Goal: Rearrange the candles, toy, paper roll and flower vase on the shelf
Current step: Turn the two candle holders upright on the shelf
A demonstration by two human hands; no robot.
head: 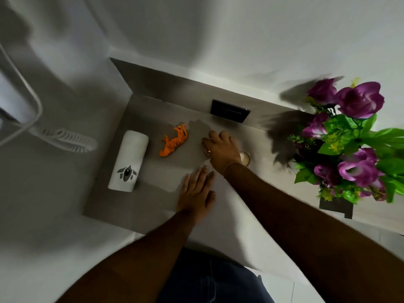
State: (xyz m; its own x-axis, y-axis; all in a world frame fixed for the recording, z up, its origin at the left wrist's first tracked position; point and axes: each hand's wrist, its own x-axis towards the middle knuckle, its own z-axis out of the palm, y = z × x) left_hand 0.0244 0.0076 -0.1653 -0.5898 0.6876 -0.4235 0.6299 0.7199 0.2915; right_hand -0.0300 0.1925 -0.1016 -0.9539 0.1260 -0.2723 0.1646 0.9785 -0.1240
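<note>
A white paper roll (129,159) with a grey print lies on its side at the left end of the grey shelf (153,193). An orange toy tiger (175,143) lies to the right of the roll. My right hand (220,153) is curled over a small candle just right of the toy; the hand hides nearly all of that candle. A second candle (245,159) in a glass stands right behind my wrist. My left hand (196,193) rests flat on the shelf with its fingers spread and nothing in it. The flower vase (335,207), full of purple flowers (358,101), stands at the far right.
A dark switch plate (230,110) sits on the wall behind the shelf. A white coiled cord (70,137) hangs off to the left of the shelf. White walls close in the shelf's back and left sides. The flowers overhang its right end.
</note>
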